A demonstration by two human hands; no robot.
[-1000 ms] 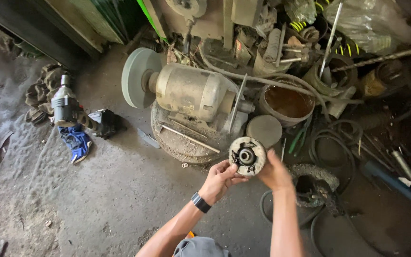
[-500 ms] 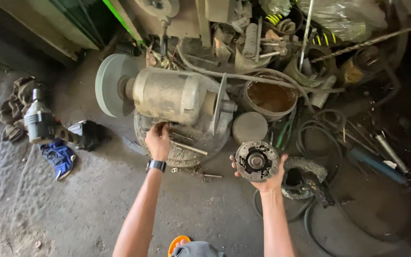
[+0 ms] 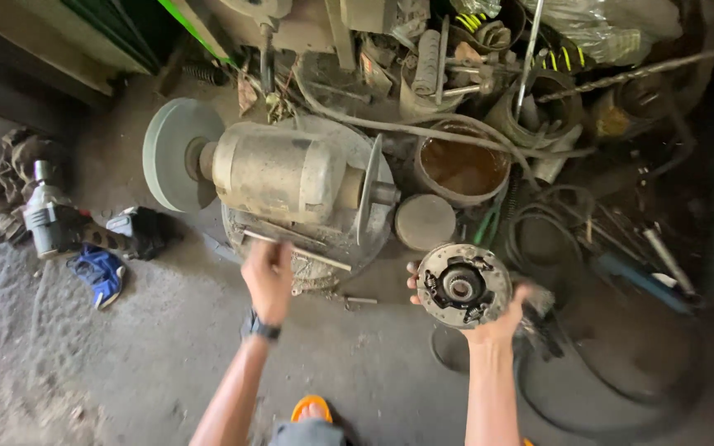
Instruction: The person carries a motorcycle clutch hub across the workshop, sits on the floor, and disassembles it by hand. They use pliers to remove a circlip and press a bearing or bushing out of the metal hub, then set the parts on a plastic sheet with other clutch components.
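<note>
Rusty round plate [image 3: 463, 286] (greasy) in right hand [image 3: 497, 324].

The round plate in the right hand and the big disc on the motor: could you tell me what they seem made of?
Round plate: probably bare metal, grey, grimy, with rust-brown patches. Big disc: looks like abrasive stone, matte pale grey-green, no shine.

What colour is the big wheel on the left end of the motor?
Pale grey-green, seen best in the head view: the grinding wheel on the motor.
</note>
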